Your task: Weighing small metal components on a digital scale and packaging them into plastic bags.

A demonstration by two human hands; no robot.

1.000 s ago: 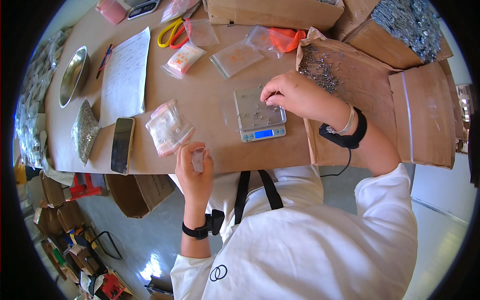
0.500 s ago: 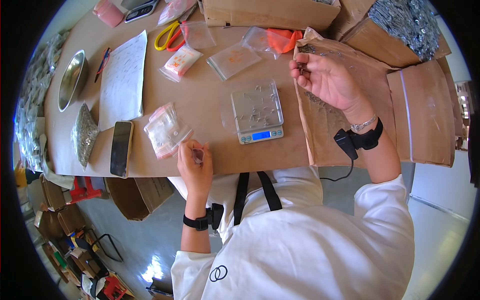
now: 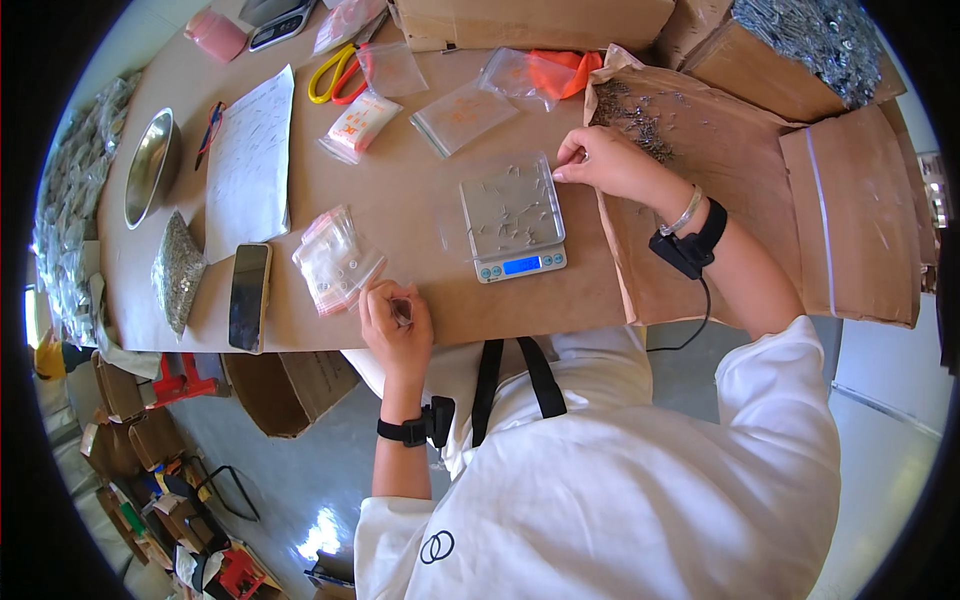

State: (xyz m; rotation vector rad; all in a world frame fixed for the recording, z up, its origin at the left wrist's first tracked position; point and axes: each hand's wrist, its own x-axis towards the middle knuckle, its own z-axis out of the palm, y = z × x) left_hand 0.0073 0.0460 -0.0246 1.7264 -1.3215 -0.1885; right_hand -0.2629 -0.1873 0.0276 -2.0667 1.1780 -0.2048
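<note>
My right hand (image 3: 612, 163) is turned palm down at the right edge of the digital scale (image 3: 521, 265), its thumb and fingers pinched on small metal screws that hardly show. Several small screws (image 3: 513, 205) lie scattered across the scale's plate. At the table's front edge, my left hand (image 3: 396, 325) is closed around a small clear plastic bag (image 3: 402, 311), mostly hidden by the fingers. Just above that hand lies a stack of small zip bags (image 3: 335, 262) with reddish edges. Behind my right hand, a heap of dark screws (image 3: 635, 125) rests in the opened cardboard box (image 3: 715, 215).
A phone (image 3: 248, 298), a bag of metal parts (image 3: 178, 272), a written sheet (image 3: 250, 165) and a steel bowl (image 3: 150, 168) are on the left. Scissors (image 3: 325, 75) and plastic bags (image 3: 463, 118) lie farther back. A carton of metal parts (image 3: 812, 45) stands far right.
My right hand has come left and nearer from the screw heap to the scale's right edge, turning from palm up to palm down. My left hand has barely shifted.
</note>
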